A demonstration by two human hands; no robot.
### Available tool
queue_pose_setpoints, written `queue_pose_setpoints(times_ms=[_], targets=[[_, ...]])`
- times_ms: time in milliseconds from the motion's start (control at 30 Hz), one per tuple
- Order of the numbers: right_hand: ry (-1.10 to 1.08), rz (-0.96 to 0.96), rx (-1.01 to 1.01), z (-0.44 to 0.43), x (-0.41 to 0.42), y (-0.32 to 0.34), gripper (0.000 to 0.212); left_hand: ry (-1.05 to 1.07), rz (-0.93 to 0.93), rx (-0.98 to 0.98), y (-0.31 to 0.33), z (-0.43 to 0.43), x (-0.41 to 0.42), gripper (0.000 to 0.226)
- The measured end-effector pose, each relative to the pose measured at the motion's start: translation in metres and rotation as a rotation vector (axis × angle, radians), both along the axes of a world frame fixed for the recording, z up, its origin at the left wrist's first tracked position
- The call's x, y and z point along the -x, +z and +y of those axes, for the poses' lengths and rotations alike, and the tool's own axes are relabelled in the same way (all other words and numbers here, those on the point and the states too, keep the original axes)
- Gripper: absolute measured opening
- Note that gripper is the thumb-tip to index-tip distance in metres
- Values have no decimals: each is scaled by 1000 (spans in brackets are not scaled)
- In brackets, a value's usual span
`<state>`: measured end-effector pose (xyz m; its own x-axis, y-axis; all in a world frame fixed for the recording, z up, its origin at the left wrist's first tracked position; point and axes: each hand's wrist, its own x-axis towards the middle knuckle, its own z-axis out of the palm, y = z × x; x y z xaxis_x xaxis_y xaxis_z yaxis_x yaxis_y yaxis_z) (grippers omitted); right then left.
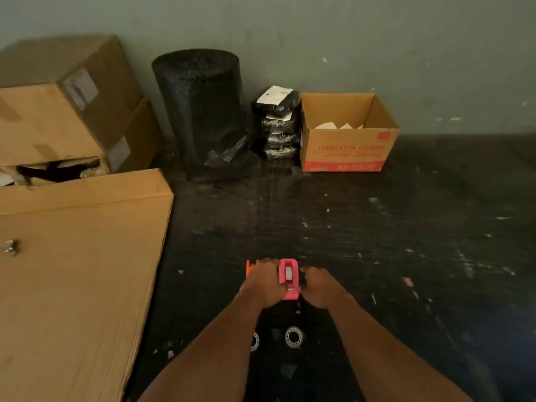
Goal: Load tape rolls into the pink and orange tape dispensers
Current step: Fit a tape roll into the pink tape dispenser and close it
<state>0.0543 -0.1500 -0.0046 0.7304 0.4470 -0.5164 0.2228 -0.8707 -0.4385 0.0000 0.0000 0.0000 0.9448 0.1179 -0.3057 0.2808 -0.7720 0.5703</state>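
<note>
Both hands gripped the pink dispenser [289, 278] on the dark floor [377, 242]: left hand [264, 282] closed on its left side, right hand [319, 287] on its right. The orange dispenser [249, 267] sat just behind the left hand, and two rolls [294, 337] lay nearer, between the forearms.

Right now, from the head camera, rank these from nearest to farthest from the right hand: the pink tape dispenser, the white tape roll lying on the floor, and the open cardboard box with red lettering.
1. Pink tape dispenser: right beside the right hand, on its left.
2. White tape roll: on the dark floor, below, between the forearms.
3. Open cardboard box with red lettering: far off by the back wall.
</note>
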Motion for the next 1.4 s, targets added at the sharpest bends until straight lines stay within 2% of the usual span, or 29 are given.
queue_pose_setpoints(times_ms=[167, 467, 667, 833, 1033, 1200, 1400], targets=[[-116, 23, -125, 0, -1, -29, 40, 152, 74, 142, -34, -10, 0, 36], [-248, 79, -242, 2, 6, -63, 58, 390, 39, 303, -65, -25, 5, 43], [-269, 69, -301, -6, 21, -58, 46, 462, 31, 359, -69, -28, 13, 46], [-269, 25, -337, -15, 35, -56, 50, 474, 39, 362, -71, -34, 24, 50], [-255, 43, -341, -21, 43, -52, 42, 491, 28, 367, -72, -38, 33, 47], [-246, 76, -313, -21, 36, -54, 45, 495, 9, 374, -71, -39, 35, 47], [-210, -65, -250, -11, 20, -53, 47, 522, -4, 380, -72, -41, 35, 45]])
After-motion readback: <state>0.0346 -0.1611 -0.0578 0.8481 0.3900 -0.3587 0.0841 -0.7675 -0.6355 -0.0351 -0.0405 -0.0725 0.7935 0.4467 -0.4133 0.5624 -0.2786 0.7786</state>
